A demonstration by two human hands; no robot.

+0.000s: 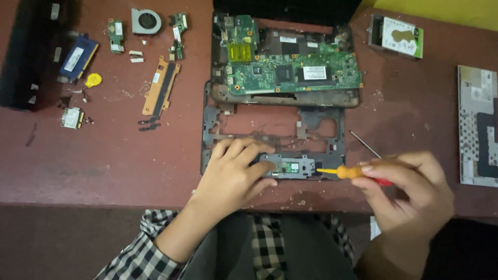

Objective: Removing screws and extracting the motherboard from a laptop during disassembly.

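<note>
A dismantled laptop lies on a reddish-brown table. Its grey plastic frame sits near the front edge, with the green motherboard in the base just behind it. My left hand rests on the frame's lower left part, fingers touching a small metal bracket with a green board. My right hand grips a small screwdriver with an orange and red handle. Its yellow tip points left at the bracket's right end.
Loose parts lie at the back left: a fan, small green boards, an orange strip, a memory module, a yellow coin cell. A hard drive sits back right. A perforated metal panel lies far right. A thin rod lies beside the frame.
</note>
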